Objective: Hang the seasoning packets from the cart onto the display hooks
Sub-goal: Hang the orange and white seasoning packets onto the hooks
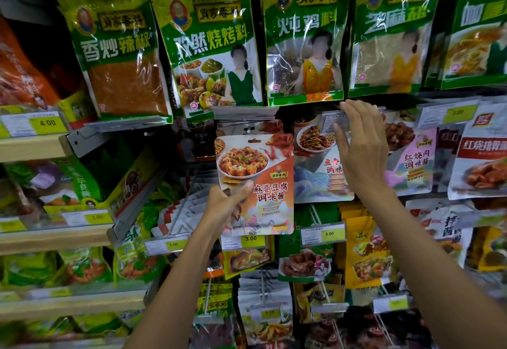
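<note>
The seasoning packet [255,181], orange and white with a dish of tofu printed on it, is upright in the left hand [222,203], which grips its lower left edge, thumb across the front and the other fingers curled behind. The packet rises above that hand, its hanging hole at the top, and it sits in front of a matching packet [247,129] on the rack. Just right of the held packet and higher than the left hand, the right hand [362,151] is raised with its back to the camera, thumb and fingertips pinching a clear price tag [329,122] at the front of a hook. A hanging sauce packet [321,173] lies partly behind that hand. Above both hands hangs a row of green packets [216,44]. Below the left hand's packet is a yellow price label [251,239].
</note>
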`<state>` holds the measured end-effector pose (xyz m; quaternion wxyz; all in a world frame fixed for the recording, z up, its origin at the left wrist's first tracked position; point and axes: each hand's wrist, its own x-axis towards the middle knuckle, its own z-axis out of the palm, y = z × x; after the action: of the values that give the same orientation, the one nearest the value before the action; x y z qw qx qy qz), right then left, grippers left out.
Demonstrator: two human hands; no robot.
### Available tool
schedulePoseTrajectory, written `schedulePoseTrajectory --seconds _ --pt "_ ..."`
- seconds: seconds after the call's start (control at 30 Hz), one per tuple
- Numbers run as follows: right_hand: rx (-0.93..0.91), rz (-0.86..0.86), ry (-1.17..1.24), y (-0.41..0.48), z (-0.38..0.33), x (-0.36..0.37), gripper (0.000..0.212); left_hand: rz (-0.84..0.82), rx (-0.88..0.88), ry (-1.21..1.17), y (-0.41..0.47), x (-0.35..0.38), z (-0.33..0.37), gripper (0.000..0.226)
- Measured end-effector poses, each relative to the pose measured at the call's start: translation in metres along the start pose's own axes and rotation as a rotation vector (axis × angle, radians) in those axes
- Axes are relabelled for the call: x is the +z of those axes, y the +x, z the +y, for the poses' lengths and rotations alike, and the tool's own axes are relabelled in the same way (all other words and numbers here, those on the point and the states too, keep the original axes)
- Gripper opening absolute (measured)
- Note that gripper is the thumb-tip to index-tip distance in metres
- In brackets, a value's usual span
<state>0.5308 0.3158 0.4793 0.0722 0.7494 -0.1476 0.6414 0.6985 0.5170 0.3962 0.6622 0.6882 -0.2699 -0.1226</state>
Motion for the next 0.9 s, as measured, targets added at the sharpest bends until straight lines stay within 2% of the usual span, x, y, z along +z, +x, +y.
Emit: schedulePoseTrajectory --seconds 0.17,0.37,0.67,0.9 --pt "0.005 0.002 -0.009 0.000 0.000 0.001 0.036 0.008 0.020 -0.054 -0.004 0.001 0.006 0.030" --pt "-0.007 0.008 -0.014 0.000 0.002 0.001 0.035 -0.001 0.024 -0.053 0.006 0.002 0.021 0.047" --pt "0.003 -0.002 0.000 0.001 0.000 0.000 0.034 0.019 -0.024 -0.062 0.010 0.000 0.011 0.032" --pt "0.011 -0.003 -0.011 0.001 -0.002 0.000 0.035 0.079 -0.138 -0.016 0.036 0.004 0.007 0.052"
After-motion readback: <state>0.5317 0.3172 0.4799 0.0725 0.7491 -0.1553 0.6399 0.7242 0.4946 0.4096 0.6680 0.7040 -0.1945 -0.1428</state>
